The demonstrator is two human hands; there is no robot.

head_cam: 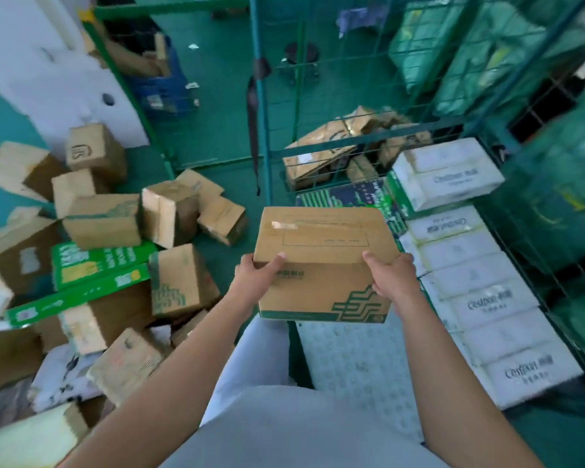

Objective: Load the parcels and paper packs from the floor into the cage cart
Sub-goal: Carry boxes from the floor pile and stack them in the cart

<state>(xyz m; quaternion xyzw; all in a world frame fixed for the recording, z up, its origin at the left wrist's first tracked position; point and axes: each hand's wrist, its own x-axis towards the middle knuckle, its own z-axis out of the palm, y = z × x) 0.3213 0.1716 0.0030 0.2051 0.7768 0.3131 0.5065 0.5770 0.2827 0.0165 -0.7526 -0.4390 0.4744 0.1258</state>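
Hands [325, 278] around box [325, 265], cage cart [264, 130] ahead

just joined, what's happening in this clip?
A person holds a brown cardboard box with both hands, left hand and right hand gripping its sides, over the open cage cart. White paper packs already line the cart's right side. Many parcels remain piled on the floor to the left.

White paper packs [490, 300]: print too blurred to read
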